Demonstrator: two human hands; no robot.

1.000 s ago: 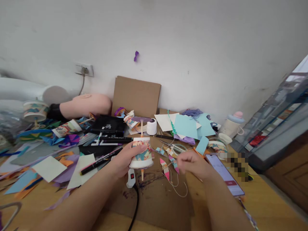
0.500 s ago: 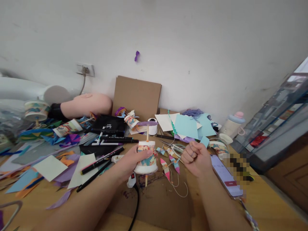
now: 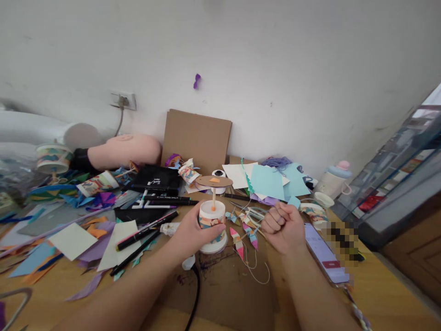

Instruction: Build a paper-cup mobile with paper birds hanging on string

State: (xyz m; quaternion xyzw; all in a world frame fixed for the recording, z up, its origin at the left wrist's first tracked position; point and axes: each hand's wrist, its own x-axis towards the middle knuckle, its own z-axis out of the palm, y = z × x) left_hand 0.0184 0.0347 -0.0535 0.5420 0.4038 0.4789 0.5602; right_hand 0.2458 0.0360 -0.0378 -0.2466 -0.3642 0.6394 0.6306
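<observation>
My left hand (image 3: 193, 234) is wrapped round a patterned paper cup (image 3: 212, 230) with a white rim. From its top rises a thin wooden stick (image 3: 214, 198) with an orange blob at its foot, and a brown cardboard disc (image 3: 206, 182) sits on the stick's upper end. To the right, my right hand (image 3: 280, 227) is closed in a fist; whatever it may hold is hidden. Between the hands lie folded paper pieces on strings, among them a pink-tipped one (image 3: 237, 243) and a blue-and-purple one (image 3: 250, 235). Below is a stained cardboard sheet (image 3: 234, 294).
Markers (image 3: 148, 230), paper scraps (image 3: 72, 241) and a black pouch (image 3: 156, 178) crowd the left. A black-corded device (image 3: 189, 262) lies by my left wrist. At right are a phone (image 3: 325, 253), another cup (image 3: 315, 214) and a bottle (image 3: 332, 179). Cardboard (image 3: 196, 138) leans on the wall.
The cup in my left hand has tipped toward me, so its top and the disc's upper face now show. My right fist has barely moved.
</observation>
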